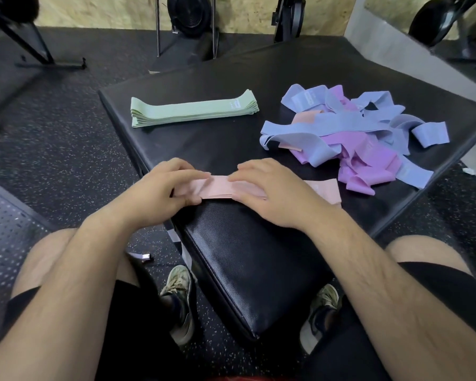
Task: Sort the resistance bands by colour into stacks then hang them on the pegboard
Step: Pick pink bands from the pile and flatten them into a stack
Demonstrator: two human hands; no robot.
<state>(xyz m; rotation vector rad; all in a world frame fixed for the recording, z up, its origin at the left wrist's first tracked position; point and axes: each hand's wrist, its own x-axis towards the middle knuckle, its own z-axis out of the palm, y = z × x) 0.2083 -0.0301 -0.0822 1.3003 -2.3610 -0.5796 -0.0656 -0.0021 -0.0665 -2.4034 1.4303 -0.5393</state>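
Squaring the pink stack (220, 189), left hand (162, 185) pinching, right hand (270, 193) pressing flat, we next need pink from the right-hand pile (349, 133).

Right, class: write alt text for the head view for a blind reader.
A seated person's left hand holds one end of a pink band stack and the right hand rests on it, on a black padded bench. Behind lie a neat green stack and, further right, a tangled pile of blue, purple and pink bands.
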